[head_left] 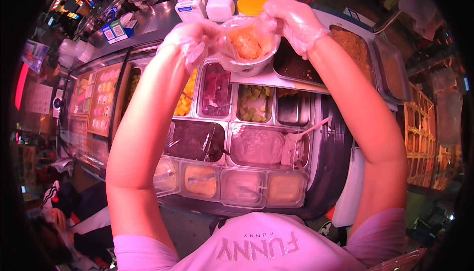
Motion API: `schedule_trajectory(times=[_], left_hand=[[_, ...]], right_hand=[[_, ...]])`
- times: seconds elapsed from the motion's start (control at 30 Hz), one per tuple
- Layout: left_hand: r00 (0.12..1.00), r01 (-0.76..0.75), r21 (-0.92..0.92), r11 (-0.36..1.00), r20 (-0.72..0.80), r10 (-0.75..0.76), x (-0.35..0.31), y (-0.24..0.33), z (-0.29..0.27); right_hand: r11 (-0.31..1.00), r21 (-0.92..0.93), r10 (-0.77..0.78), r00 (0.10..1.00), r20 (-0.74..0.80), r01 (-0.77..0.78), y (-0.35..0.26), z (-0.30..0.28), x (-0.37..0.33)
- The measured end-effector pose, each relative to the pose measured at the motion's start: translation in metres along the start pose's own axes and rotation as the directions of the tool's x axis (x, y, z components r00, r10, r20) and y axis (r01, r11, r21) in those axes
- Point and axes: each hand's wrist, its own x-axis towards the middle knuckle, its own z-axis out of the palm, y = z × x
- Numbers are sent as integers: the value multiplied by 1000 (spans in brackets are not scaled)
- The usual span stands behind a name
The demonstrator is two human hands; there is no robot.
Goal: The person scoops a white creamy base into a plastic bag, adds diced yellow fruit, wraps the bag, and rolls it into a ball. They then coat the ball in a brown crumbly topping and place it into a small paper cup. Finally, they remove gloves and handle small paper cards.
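Both arms reach to the far side of the counter. In clear plastic gloves, my left hand (pixel 192 36) and my right hand (pixel 295 20) are closed on opposite edges of a clear plastic bag (pixel 228 59). The bag is spread over a round bowl (pixel 249 68), most of which it hides. Inside the bag sits an orange-brown lump of food (pixel 247 45); its exact kind does not show. Right behind the bag stands a yellow round lid (pixel 251 5), close to my right hand. The fingertips are partly hidden by the crumpled film.
Nearer me are metal pans with a pink paste (pixel 256 145) and a dark filling (pixel 197 140), diced green fruit (pixel 254 104) and yellow cubes (pixel 183 104). Lidded plastic tubs (pixel 243 188) line the front edge. A tray of brown crumbs (pixel 350 49) lies right; a white box (pixel 190 9) stands behind.
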Motion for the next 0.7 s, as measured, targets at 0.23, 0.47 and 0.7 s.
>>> schedule_trajectory(times=[0.23,0.47,0.7], left_hand=[[808,-268,-429,862,387,444,7,49,-7],[527,-660,-538,524,164,834,-181,57,59],[387,-922,-43,386,-46,921,-314,-1,21]], right_hand=[[968,-122,-214,975,53,219,-38,50,23],[508,-180,-668,517,535,842,-98,108,-45],[158,-279,-702,306,643,947,-61,186,-171]])
